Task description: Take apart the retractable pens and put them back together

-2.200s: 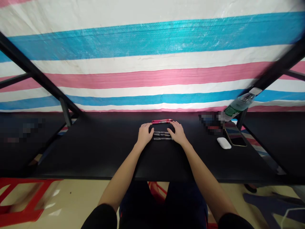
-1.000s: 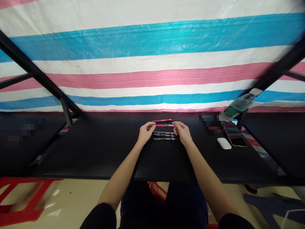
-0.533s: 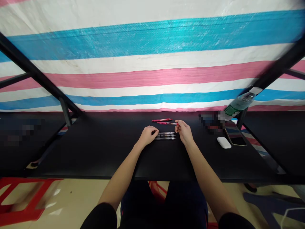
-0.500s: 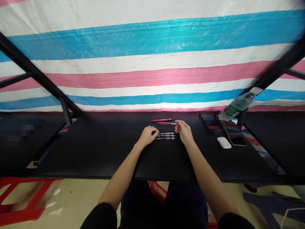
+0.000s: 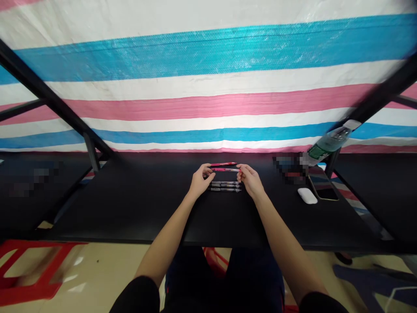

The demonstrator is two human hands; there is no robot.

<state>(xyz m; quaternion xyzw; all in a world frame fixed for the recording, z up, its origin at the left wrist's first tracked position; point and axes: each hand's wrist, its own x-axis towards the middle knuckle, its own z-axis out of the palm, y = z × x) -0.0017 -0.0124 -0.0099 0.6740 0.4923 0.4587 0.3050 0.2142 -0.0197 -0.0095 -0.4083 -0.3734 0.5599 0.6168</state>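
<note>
Two red pens lie crosswise near the back of the black table. My right hand [image 5: 249, 179] pinches the right end of the nearer red pen [image 5: 226, 170]. At that pen's left end is my left hand [image 5: 200, 179], its thumb and fingers apart around the tip; whether they touch it is hard to tell. Just behind, the farther red pen [image 5: 224, 164] rests with its left end by my left fingertips. Several black-and-clear pens [image 5: 225, 186] lie side by side in front, between my hands.
On the right of the black table [image 5: 130, 217] are a white case [image 5: 307, 195], a phone [image 5: 322, 184], a tilted bottle [image 5: 329, 143] and a blurred-out item. Black metal posts flank the table before a striped sheet. A red stool [image 5: 39, 269] stands at lower left.
My left hand has moved from the black pens up to the left end of the red pens, its fingers opening. The nearer red pen has shifted slightly left and nearer, along with my right hand.
</note>
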